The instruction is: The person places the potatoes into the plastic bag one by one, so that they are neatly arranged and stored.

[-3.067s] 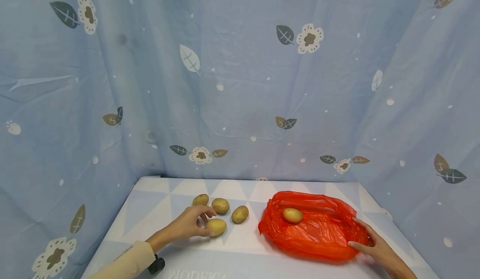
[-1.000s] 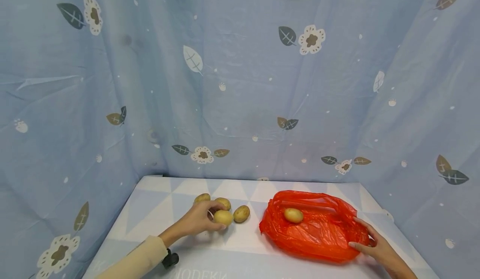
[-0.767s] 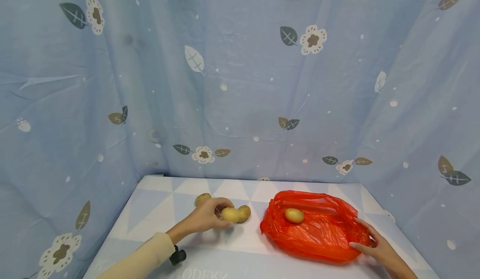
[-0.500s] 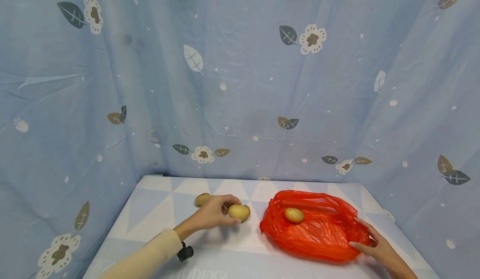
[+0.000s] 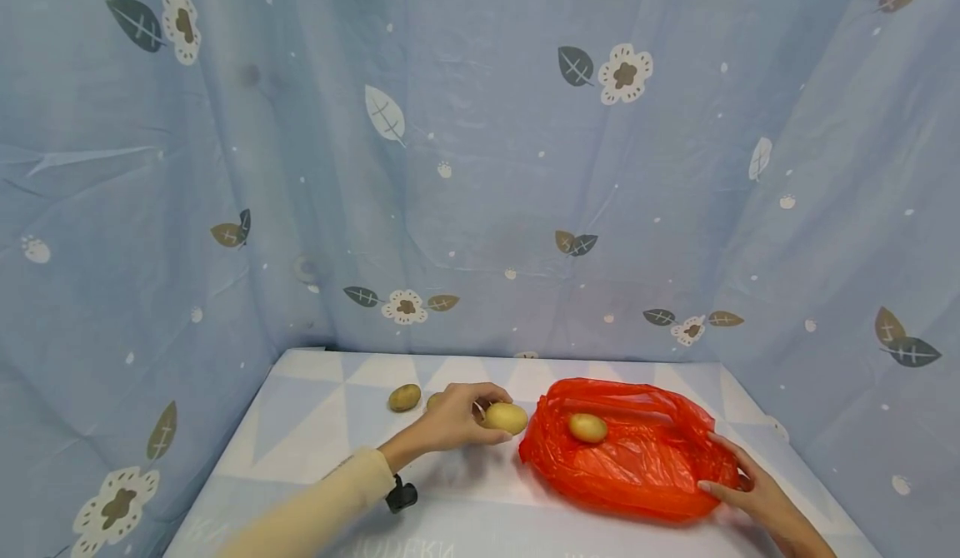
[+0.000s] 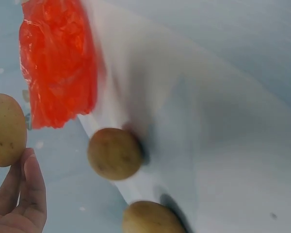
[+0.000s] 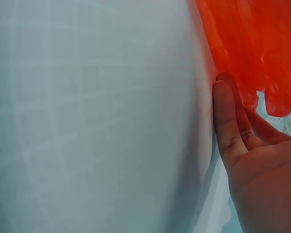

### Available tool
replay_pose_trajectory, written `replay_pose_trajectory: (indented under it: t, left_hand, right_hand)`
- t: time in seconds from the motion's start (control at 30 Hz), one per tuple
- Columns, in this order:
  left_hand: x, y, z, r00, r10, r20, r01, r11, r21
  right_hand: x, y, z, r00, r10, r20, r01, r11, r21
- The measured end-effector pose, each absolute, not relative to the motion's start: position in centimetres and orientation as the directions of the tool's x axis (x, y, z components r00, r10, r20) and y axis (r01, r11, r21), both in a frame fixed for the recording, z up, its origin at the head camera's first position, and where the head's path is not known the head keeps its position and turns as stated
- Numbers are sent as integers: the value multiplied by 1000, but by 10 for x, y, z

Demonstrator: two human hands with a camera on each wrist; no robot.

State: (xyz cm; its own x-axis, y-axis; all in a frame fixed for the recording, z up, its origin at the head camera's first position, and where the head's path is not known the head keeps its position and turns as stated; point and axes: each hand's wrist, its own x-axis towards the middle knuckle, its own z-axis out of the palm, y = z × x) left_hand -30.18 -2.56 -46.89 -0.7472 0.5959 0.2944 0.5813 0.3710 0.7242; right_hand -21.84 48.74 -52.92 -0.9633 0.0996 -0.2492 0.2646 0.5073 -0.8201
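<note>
My left hand (image 5: 455, 418) pinches a yellow potato (image 5: 506, 418) between thumb and fingers, above the table just left of a red plastic bag (image 5: 633, 504). The bag lies with its mouth spread wide, and one potato (image 5: 587, 428) rests inside near its left side. At the bag's right end, my right hand (image 5: 757, 491) holds the rim, thumb and a finger reaching over the edge; the right wrist view shows its other fingers (image 7: 226, 116) against the outside. Behind the left hand lie a potato (image 5: 405, 397) and a partly covered one (image 5: 433, 401); another may be hidden.
A pale patterned cloth covers the table (image 5: 300, 425). Blue floral curtain (image 5: 480, 166) closes off the back and both sides. A small black device (image 5: 402, 495) sits at the left wrist, below the beige sleeve (image 5: 330, 495).
My left hand has lifted the yellow potato from the table and carried it right, past the other potatoes, towards the bag. The right hand and bag have stayed in place.
</note>
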Motion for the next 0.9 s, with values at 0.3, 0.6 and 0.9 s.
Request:
replay_pose_trajectory:
  t: [0.3,0.6,0.9]
  left_hand:
    - [-303,7,-466,-719,620,316,583,289,759]
    - [-299,40,-464,-674,658,336,616,249,748]
    - [-300,74,-466,-672,663,329,610,244,754]
  right_hand:
    - [-217,486,-528,-965,100,-241,258,502,-826]
    - [-217,485,-527,-965,97,-244,259,504,-824]
    - [-218,486,-529,-962,107,-250,269,505,-820]
